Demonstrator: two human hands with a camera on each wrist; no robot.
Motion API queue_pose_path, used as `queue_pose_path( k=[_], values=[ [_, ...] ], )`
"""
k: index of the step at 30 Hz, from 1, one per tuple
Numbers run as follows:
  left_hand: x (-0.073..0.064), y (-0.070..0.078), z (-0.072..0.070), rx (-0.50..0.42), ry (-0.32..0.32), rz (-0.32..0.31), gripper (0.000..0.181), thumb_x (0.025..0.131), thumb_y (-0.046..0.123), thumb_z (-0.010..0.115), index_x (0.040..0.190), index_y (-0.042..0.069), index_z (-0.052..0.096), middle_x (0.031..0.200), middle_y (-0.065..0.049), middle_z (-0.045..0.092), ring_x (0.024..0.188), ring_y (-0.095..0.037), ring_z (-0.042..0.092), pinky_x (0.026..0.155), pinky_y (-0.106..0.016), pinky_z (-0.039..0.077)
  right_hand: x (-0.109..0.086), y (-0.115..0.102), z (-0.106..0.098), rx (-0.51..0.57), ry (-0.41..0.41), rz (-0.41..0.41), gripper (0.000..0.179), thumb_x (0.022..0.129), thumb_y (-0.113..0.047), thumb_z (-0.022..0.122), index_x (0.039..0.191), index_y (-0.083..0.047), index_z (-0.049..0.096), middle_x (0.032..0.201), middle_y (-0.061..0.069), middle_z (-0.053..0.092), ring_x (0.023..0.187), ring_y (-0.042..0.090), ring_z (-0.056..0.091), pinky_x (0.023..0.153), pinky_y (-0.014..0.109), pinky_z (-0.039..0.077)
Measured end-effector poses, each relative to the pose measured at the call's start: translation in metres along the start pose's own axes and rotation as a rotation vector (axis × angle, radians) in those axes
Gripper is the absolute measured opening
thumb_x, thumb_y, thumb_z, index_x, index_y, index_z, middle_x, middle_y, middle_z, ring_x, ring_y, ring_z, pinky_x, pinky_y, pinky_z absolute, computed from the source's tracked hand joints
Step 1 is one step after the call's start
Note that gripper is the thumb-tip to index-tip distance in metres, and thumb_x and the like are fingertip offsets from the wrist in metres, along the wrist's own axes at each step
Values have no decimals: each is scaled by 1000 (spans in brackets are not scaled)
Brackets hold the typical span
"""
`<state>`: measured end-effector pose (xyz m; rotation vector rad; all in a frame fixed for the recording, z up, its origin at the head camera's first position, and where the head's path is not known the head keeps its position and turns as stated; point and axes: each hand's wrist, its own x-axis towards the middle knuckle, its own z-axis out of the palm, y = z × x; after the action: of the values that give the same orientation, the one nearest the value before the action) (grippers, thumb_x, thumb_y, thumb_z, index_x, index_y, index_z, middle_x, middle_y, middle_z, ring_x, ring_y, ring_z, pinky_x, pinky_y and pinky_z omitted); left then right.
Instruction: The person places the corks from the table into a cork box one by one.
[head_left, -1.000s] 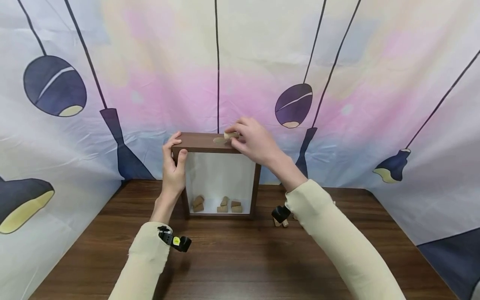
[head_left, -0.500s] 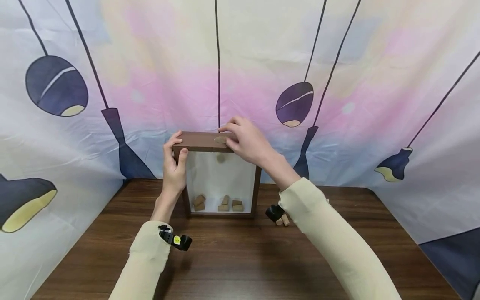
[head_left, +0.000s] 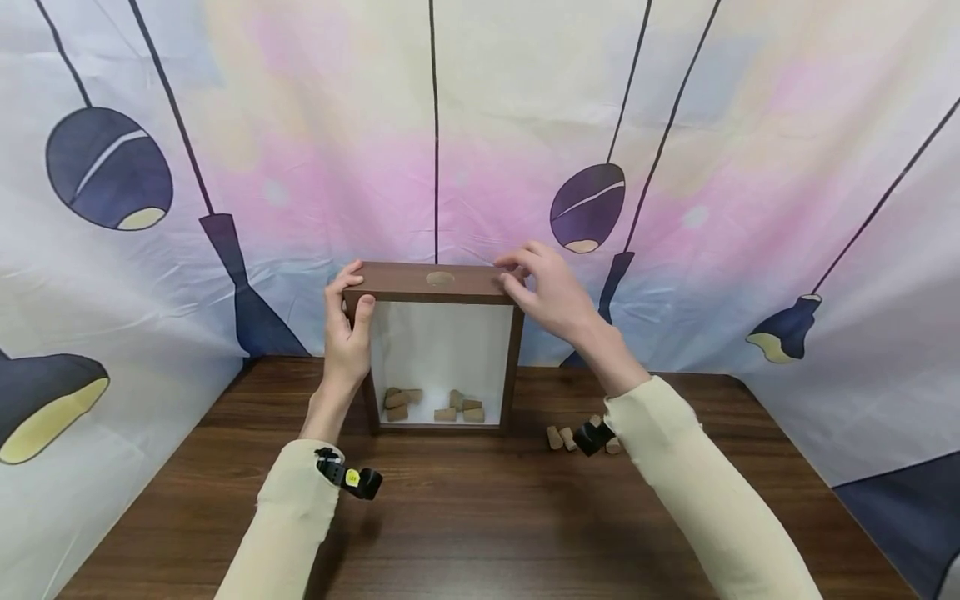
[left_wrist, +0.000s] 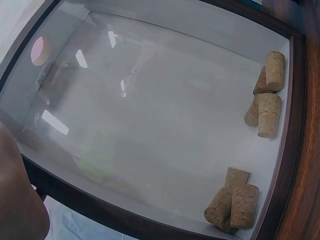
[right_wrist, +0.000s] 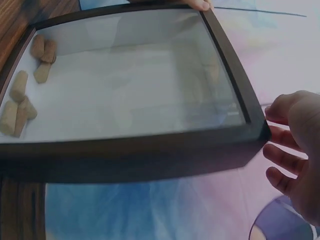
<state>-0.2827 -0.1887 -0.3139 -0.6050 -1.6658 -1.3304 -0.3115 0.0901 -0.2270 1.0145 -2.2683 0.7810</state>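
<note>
A brown-framed shadow box [head_left: 515,367] with a clear front stands upright on the table, an oval hole [head_left: 440,277] in its top. Several corks [head_left: 459,408] lie in a heap on its floor at the right, and more corks [left_wrist: 244,205] are piled at the left. My left hand [head_left: 347,333] grips the box's upper left corner, thumb on the front and fingers over the top. My right hand [head_left: 551,292] is at the upper right corner, fingers loosely bent and holding nothing; in the right wrist view its fingertips [right_wrist: 274,175] are right beside the frame's edge.
Several loose corks [head_left: 561,437] lie on the wooden table [head_left: 465,517] right of the box, partly behind the right wrist camera [head_left: 592,435]. A printed cloth [head_left: 300,167] hangs behind and along both sides.
My right hand let a cork go through the hole and moved right to the box's corner. The cork dropped inside, and the heaps at the bottom shifted. My left hand stayed in place.
</note>
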Motion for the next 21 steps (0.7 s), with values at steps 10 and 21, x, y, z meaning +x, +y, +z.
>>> queue_pose_path(
  k=[10, 21],
  values=[
    [-2, -2, -2, -9, 7, -12, 31, 105, 11, 47, 125, -12, 39, 150, -28, 37, 144, -36, 31, 105, -25, 28, -34, 27, -11, 39, 143, 91, 18, 97, -15, 64, 110, -6, 73, 100, 8, 67, 86, 21, 59, 73, 43, 49],
    [0, -1, -1, -16, 3, -12, 33, 106, 14, 47, 125, -12, 39, 150, -29, 38, 140, -27, 36, 95, -22, 32, -77, 55, -17, 24, 87, 189, 19, 99, -19, 63, 112, -10, 73, 98, 5, 67, 77, 13, 57, 66, 24, 46]
  ],
)
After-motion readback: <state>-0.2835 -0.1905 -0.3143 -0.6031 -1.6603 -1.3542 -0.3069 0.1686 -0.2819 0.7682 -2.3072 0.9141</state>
